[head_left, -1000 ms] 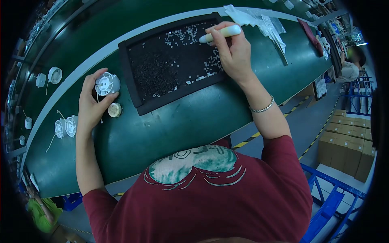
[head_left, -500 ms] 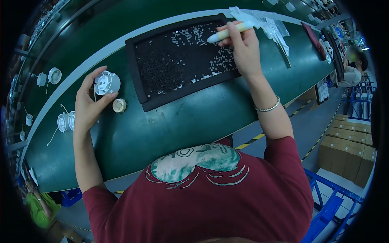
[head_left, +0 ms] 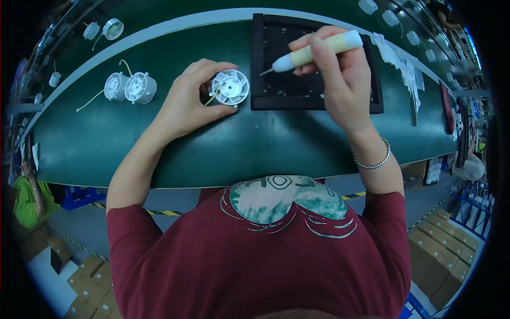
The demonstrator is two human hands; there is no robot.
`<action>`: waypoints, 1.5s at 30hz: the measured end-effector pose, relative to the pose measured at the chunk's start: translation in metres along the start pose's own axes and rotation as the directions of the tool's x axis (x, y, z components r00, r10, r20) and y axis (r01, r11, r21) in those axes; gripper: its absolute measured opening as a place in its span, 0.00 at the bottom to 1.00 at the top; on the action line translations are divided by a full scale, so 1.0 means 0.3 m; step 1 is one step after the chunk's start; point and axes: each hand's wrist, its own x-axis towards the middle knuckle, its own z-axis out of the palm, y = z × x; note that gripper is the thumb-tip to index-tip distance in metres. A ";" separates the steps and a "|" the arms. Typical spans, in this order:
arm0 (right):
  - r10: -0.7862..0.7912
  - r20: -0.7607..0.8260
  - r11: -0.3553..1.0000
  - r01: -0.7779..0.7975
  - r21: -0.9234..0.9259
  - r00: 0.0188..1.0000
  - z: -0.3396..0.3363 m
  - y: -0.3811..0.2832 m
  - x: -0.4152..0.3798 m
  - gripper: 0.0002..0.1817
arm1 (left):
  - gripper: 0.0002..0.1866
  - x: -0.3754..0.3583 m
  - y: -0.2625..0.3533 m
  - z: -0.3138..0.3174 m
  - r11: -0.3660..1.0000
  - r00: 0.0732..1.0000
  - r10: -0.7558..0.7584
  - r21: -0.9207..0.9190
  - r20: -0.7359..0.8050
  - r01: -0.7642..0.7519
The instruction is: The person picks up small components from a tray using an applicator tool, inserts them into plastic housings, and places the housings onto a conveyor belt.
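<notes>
My left hand (head_left: 186, 106) grips a small round white fan (head_left: 230, 87) with a short wire, holding it on the green belt (head_left: 95, 149) beside the black tray (head_left: 259, 64). Its vaned face points up at me. My right hand (head_left: 342, 85) is closed around a pale pen-shaped tool (head_left: 319, 50). The tool's thin tip hangs over the tray's left part, a short way right of the fan and not touching it. Tiny white and dark parts lie scattered in the tray.
Two more white fans (head_left: 131, 86) with wires lie on the belt to the left, others further back (head_left: 106, 27). White plastic bags (head_left: 404, 69) lie right of the tray. Another person in green (head_left: 26, 199) stands far left. Cardboard boxes (head_left: 451, 266) sit on the floor.
My left hand has brought the fan from the belt's left toward the tray. My right hand has lifted the tool from the small parts and swung its tip toward the fan. My head turned, shifting the view.
</notes>
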 end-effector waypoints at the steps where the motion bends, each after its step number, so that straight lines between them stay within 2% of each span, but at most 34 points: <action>1: -0.024 0.029 0.999 0.025 -0.044 0.999 0.036 -0.011 0.007 0.10 | 0.30 -0.004 -0.006 0.000 1.000 1.000 0.008 -0.016 -0.007 -0.008; 2: -0.012 0.090 0.993 0.023 -0.120 0.996 0.060 -0.015 0.018 0.09 | 0.32 -0.013 -0.003 -0.014 0.998 0.997 -0.064 -0.011 0.048 0.065; 4: -0.002 0.161 0.983 0.031 -0.178 0.987 0.149 -0.036 0.044 0.10 | 0.33 -0.066 -0.025 -0.066 0.996 0.997 -0.067 -0.057 0.031 0.068; 5: -0.138 0.025 0.988 0.139 -0.059 0.990 0.198 0.001 0.057 0.10 | 0.33 -0.072 -0.033 -0.072 0.994 0.997 -0.067 -0.081 0.026 0.069; 8: -0.139 0.073 0.977 0.149 -0.154 0.988 0.215 -0.004 0.069 0.10 | 0.31 -0.062 -0.063 -0.053 0.992 0.996 0.050 -0.114 -0.069 -0.058; 11: -0.104 0.130 0.966 0.131 -0.224 0.986 0.247 -0.021 0.079 0.10 | 0.31 -0.072 -0.070 -0.072 0.995 0.998 0.036 -0.093 -0.048 -0.040; 14: -0.215 0.185 0.921 0.262 -0.288 0.959 0.293 -0.014 0.092 0.10 | 0.31 -0.095 -0.086 -0.087 0.992 0.997 0.043 -0.115 -0.063 -0.050; 17: -0.183 0.285 0.871 0.290 -0.397 0.941 0.299 -0.039 0.098 0.09 | 0.31 -0.094 -0.095 -0.085 0.991 0.992 0.100 -0.079 -0.082 -0.106; 20: -0.177 0.304 0.839 0.305 -0.451 0.936 0.319 -0.051 0.109 0.10 | 0.30 -0.096 -0.095 -0.085 0.987 0.982 0.156 -0.031 -0.104 -0.160; 24: -0.315 0.291 0.790 0.419 -0.448 0.904 0.367 -0.035 0.098 0.11 | 0.28 -0.105 -0.096 -0.089 0.991 0.992 0.111 -0.064 -0.059 -0.115; 26: -0.286 0.259 0.855 0.367 -0.366 0.923 0.361 -0.029 0.101 0.12 | 0.27 -0.106 -0.092 -0.099 0.995 0.997 0.068 -0.070 -0.040 -0.071; 27: -0.252 0.242 0.893 0.322 -0.314 0.937 0.343 -0.030 0.101 0.11 | 0.28 -0.105 -0.071 -0.110 0.995 0.998 -0.037 -0.094 -0.052 0.032; 28: -0.282 0.173 0.912 0.320 -0.258 0.944 0.326 -0.034 0.087 0.10 | 0.30 -0.089 -0.039 -0.125 0.979 0.989 -0.122 -0.176 -0.083 0.106; 29: -0.280 0.135 0.916 0.306 -0.259 0.950 0.287 -0.065 0.077 0.09 | 0.31 -0.068 -0.022 -0.155 0.983 0.981 -0.154 -0.124 -0.120 0.139; 30: -0.267 0.104 0.926 0.285 -0.250 0.958 0.237 -0.090 0.066 0.09 | 0.30 -0.032 -0.014 -0.191 0.984 0.979 0.014 0.179 -0.204 0.023; 31: -0.382 0.075 0.866 0.385 -0.319 0.921 0.185 -0.084 0.068 0.09 | 0.29 0.014 -0.017 -0.225 0.903 0.961 0.176 0.424 -0.215 -0.070; 32: -0.413 0.069 0.827 0.405 -0.389 0.908 0.136 -0.096 0.065 0.09 | 0.27 0.073 -0.011 -0.248 0.840 0.959 0.156 0.543 -0.235 -0.004; 33: -0.387 0.037 0.807 0.358 -0.470 0.921 0.095 -0.103 0.057 0.08 | 0.27 0.142 -0.026 -0.267 0.777 0.960 0.162 0.629 -0.226 0.017; 34: -0.427 -0.086 0.810 0.338 -0.480 0.900 0.068 -0.082 0.054 0.09 | 0.27 0.223 -0.041 -0.270 0.755 0.970 0.101 0.652 -0.223 0.071; 37: -0.326 -0.183 0.833 0.190 -0.519 0.928 -0.002 -0.063 0.000 0.08 | 0.29 0.439 -0.134 -0.259 0.675 0.974 -0.070 0.709 -0.216 0.205; 38: -0.356 -0.162 0.793 0.206 -0.573 0.920 -0.019 -0.051 -0.012 0.07 | 0.29 0.488 -0.179 -0.255 0.684 0.968 -0.124 0.689 -0.217 0.242; 40: -0.309 -0.198 0.808 0.147 -0.570 0.930 -0.049 -0.029 -0.043 0.07 | 0.29 0.545 -0.233 -0.245 0.698 0.951 -0.234 0.647 -0.200 0.307; 41: -0.284 -0.220 0.814 0.113 -0.570 0.933 -0.071 -0.020 -0.060 0.07 | 0.35 0.558 -0.235 -0.253 0.623 0.947 -0.269 0.718 -0.174 0.309; 43: -0.213 -0.302 0.864 0.034 -0.503 0.929 -0.115 -0.013 -0.092 0.07 | 0.43 0.489 -0.214 -0.260 0.648 0.949 -0.085 0.707 -0.303 0.284; 45: -0.166 -0.388 0.928 0.011 -0.372 0.906 -0.154 0.005 -0.116 0.08 | 0.46 0.351 -0.147 -0.304 0.704 0.930 0.195 0.705 -0.311 0.088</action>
